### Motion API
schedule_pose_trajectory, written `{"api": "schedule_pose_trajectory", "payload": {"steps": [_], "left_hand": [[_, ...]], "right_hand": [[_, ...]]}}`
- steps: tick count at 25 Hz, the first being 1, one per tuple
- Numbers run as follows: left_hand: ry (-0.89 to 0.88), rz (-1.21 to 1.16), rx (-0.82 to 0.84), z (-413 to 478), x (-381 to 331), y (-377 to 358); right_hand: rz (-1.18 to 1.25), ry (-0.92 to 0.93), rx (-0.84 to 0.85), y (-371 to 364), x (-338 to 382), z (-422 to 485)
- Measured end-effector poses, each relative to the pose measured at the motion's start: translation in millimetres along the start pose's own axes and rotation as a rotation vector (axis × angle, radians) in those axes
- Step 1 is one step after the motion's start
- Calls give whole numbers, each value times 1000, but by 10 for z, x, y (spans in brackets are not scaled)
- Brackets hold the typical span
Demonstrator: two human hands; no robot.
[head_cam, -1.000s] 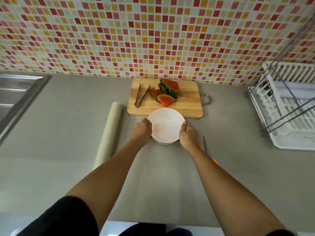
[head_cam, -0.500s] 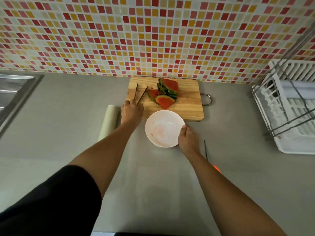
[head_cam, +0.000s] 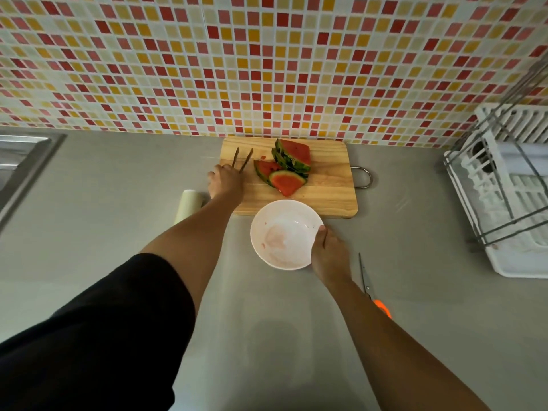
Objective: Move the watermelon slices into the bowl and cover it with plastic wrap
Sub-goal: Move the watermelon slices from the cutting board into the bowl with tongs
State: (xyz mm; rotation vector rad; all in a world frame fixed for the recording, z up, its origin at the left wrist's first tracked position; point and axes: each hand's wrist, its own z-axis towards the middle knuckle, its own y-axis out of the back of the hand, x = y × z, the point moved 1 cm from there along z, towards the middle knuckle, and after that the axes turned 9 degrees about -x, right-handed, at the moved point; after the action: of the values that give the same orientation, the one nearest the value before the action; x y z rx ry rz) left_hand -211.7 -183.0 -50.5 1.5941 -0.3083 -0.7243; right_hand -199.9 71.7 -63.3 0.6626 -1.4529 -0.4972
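Now, your left hand [head_cam: 225, 183] lies on the tongs [head_cam: 243, 159], but I cannot tell if it grips them. The watermelon slices [head_cam: 286, 170] sit on the board [head_cam: 329, 189]; wet, they may slip from the tongs. Your right hand [head_cam: 329, 256] holds the bowl [head_cam: 281, 222] by its rim, so it could tip.

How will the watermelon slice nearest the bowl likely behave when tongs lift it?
The red, green-rinded watermelon slice holds its wedge shape, so probably stiff, not floppy. Pink smears in the white round bowl hint at juice, so it may slip in the metal tongs.
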Motion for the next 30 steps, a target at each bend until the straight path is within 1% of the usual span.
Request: {"api": "schedule_pose_trajectory", "payload": {"steps": [1, 3, 5, 7, 9, 11, 14, 17, 19, 24, 30], "left_hand": [[36, -122, -4, 23, -12, 59], [98, -459, 37, 68, -33, 227], [134, -735, 162, 72, -33, 397], [177, -848, 316, 43, 5, 510], [179, -810, 429, -11, 1, 522], [162, -763, 466, -69, -94, 507], [179, -742, 461, -109, -274, 458], [275, -779, 438, -133, -357, 399], [307, -796, 421, -117, -373, 407], [264, -768, 407, 8, -345, 532], [248, -722, 380, 55, -4, 638]], "right_hand": [[-4, 4, -4, 0, 1, 3], [-14, 12, -5, 2, 5, 7], [-18, 27, -3, -2, 6, 18], [-22, 41, -11, -8, 8, 26], [-21, 47, -22, -9, 9, 30], [-15, 53, -27, -11, 0, 34], [-1, 46, -23, -16, -6, 28], [-5, 43, -31, -18, -13, 23], [-2, 46, -31, -16, -6, 16], [0, 39, -26, -11, 1, 16], [-20, 43, 4, -20, -3, 23]]}}
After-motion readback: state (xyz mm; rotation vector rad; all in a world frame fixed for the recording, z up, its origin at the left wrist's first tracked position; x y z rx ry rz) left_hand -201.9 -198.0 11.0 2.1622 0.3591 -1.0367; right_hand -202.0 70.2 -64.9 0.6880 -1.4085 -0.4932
